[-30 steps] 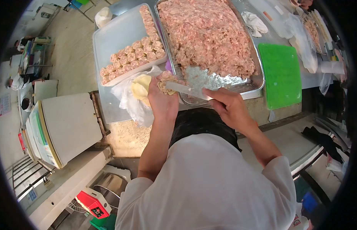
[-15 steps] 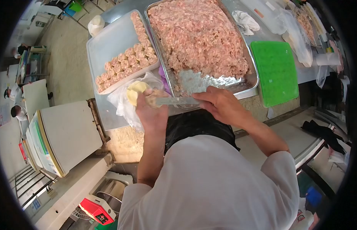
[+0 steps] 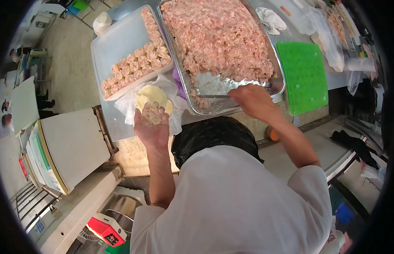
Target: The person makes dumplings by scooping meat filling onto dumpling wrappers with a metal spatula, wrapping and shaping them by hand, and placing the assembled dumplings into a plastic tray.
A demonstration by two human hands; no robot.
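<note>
My left hand (image 3: 151,131) has its fingers curled round a small meat-filled dumpling (image 3: 153,113). Just beyond it, round yellow wrappers (image 3: 151,95) rest on a white cloth (image 3: 128,106). My right hand (image 3: 253,99) grips a flat spatula (image 3: 214,96), its blade over the near edge of a metal tray (image 3: 283,86). Pink minced meat (image 3: 222,38) fills most of that tray, with bare metal showing at the near side. To the left, a plastic tray (image 3: 110,46) holds rows of filled dumplings (image 3: 137,63).
A green lid (image 3: 302,76) lies right of the meat tray. Beyond are a crumpled white cloth (image 3: 271,20) and plastic bags (image 3: 330,46). A red device (image 3: 106,230) is at lower left. People are partly visible at far left.
The spatula has left the dumpling in my left hand and moved right, over the metal tray. My left hand has shifted left, and its dumpling is now uncovered.
</note>
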